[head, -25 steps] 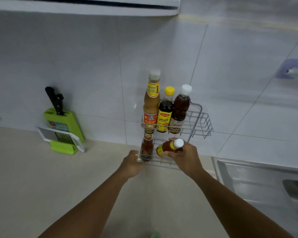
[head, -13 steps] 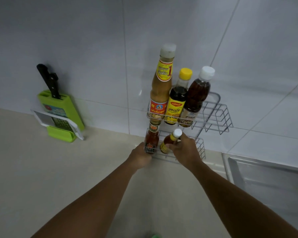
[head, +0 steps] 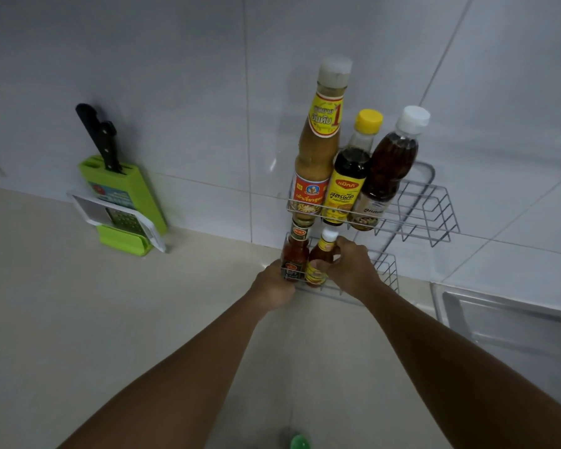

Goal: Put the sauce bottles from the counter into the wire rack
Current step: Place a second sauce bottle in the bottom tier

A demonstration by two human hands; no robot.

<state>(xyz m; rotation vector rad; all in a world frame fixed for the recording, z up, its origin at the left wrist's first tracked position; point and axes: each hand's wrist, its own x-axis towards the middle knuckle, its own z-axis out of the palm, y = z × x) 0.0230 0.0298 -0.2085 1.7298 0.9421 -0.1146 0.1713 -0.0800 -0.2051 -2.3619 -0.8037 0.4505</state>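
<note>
Gripping a small bottle with a white cap (head: 321, 259), the right hand (head: 350, 270) has its fingers closed around the bottle's side and holds it upright in the lower shelf of the wire rack (head: 386, 270). The left hand (head: 274, 285) is at the front left corner of the same shelf, just beside a small red sauce bottle (head: 294, 252); its fingers are curled, but it cannot be told whether they hold the wire or the bottle. These two small bottles stand side by side and touch.

The upper shelf (head: 428, 205) carries three tall bottles in a row: a tan sauce bottle (head: 319, 147) on the left, a dark bottle with a yellow cap (head: 348, 176) in the middle, and a brown bottle with a white cap (head: 389, 163) on the right. So five bottles are in the rack in total.

On the beige counter (head: 78, 319), well apart to the left, leans one green knife block (head: 127, 202) with one black-handled knife (head: 99, 137) and one grater (head: 117, 218). One steel sink (head: 515, 328) is at the right.
</note>
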